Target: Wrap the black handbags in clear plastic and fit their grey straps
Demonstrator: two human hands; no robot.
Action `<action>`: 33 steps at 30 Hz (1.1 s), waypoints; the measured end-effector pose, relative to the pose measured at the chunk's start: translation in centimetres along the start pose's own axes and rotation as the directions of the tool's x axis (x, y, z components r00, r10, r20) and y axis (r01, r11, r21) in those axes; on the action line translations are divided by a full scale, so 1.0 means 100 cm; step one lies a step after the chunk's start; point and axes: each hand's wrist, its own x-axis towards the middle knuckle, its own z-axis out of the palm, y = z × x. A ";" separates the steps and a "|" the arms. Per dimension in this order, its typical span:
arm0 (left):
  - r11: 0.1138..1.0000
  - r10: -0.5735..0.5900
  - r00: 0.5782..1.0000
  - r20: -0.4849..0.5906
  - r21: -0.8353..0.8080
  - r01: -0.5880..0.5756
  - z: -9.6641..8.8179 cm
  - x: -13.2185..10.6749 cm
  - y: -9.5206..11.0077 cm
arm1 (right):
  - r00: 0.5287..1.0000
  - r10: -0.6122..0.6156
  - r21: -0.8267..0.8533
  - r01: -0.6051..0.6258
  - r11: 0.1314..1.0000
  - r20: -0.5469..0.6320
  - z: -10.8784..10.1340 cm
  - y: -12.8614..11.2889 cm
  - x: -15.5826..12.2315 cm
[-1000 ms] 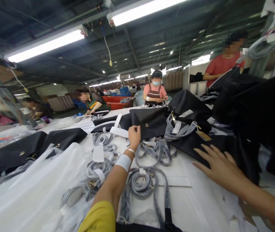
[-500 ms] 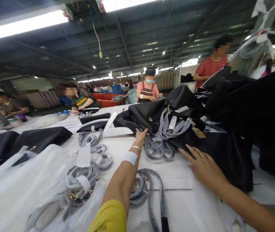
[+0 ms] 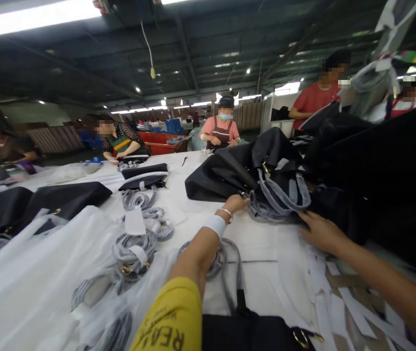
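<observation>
At the near edge of a black bag (image 3: 215, 173) with the left grip (image 3: 235, 203), too hidden at the fingertips to tell whether clamped or loose. At the grey straps (image 3: 277, 208) with the right grip (image 3: 321, 231), too blurred to tell whether closed on them. See the bag slumped on the white bench (image 3: 178, 180), near a larger dark heap (image 3: 386, 170). Note coiled straps (image 3: 144, 243) to the left, and farther left two more black bags (image 3: 65, 199).

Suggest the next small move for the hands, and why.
Gathering the grey straps between both hands seems sensible: the left hand is near their left side, by the black bag's near edge, and the right hand reaches their right side.
</observation>
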 end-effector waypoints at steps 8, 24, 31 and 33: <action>0.991 0.041 0.982 0.182 0.116 -0.063 -0.060 -0.209 -0.030 | 0.935 -0.354 0.505 0.300 0.809 0.012 -0.075 -0.112 -0.112; 0.973 0.016 1.000 -0.020 0.231 -0.011 -0.025 -0.352 -0.067 | 0.902 -0.431 0.507 0.355 0.786 0.036 -0.033 -0.178 -0.191; 0.936 -0.026 0.996 -0.088 0.348 0.055 -0.034 -0.245 -0.076 | 0.788 -0.611 0.649 0.507 0.568 -0.081 -0.045 -0.232 -0.196; 0.927 -0.037 0.998 -0.060 0.370 0.057 -0.029 -0.223 -0.084 | 0.767 -0.638 0.671 0.505 0.543 -0.062 -0.040 -0.236 -0.205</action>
